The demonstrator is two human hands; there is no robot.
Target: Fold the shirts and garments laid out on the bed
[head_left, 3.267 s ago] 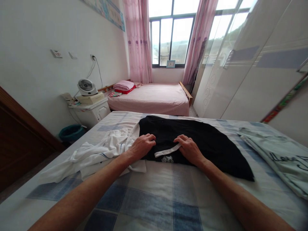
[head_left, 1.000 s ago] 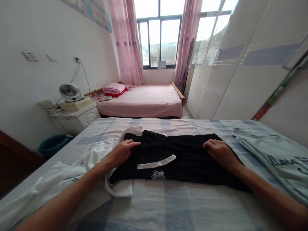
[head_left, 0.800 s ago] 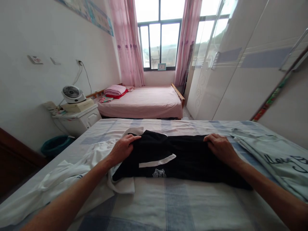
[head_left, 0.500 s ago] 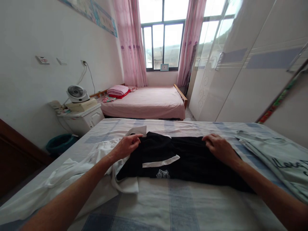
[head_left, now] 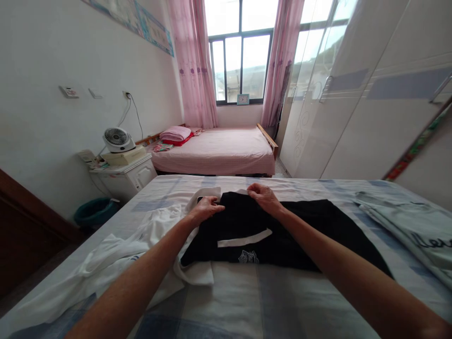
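A black garment with a white stripe and a small white crest lies folded on the checked blue-and-white bed. My left hand pinches its far left edge beside a white collar piece. My right hand grips the far edge of the black garment close to the left hand, near the middle. A white garment lies crumpled under and to the left of the black one.
A pale green folded cloth with dark lettering lies at the right of the bed. A white nightstand with a small fan stands at the left, a teal basket beside it. A pink bed and white wardrobe doors lie beyond.
My right hand has moved from the right end of the black garment to its far middle edge, next to my left hand. The left hand has shifted slightly forward.
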